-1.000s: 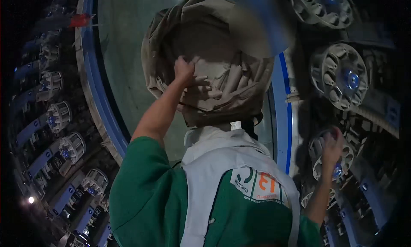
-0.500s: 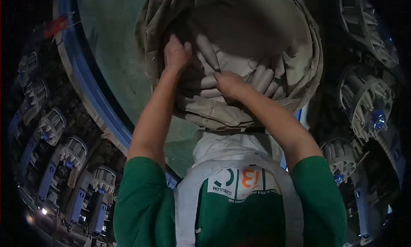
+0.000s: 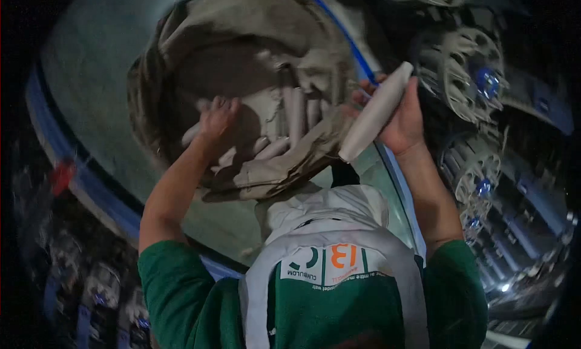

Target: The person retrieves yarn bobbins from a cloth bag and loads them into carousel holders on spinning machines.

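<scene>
A pale, tapered yarn bobbin (image 3: 376, 113) lies slanted in my right hand (image 3: 407, 120), with my fingers round it, just right of the cloth sack's rim. My left hand (image 3: 218, 120) is down inside the wide brown sack (image 3: 242, 13), fingers curled round another pale bobbin (image 3: 191, 134), which shows partly at its left side; the fingertips are dim and blurred. Several more bobbins (image 3: 295, 116) lie loose at the bottom of the sack, right of my left hand. Shadow hides the sack's far inside.
Round spindle-like holders (image 3: 469, 76) of a machine line the right side, with more machine units (image 3: 97, 294) at the lower left. A blue rail (image 3: 91, 179) curves along the left of the greenish floor (image 3: 91, 64). A red object (image 3: 62, 176) is blurred beside it.
My right hand has come up out of the sack to the right with a bobbin. My left hand remains inside the sack. The view has turned, and the sack appears further left.
</scene>
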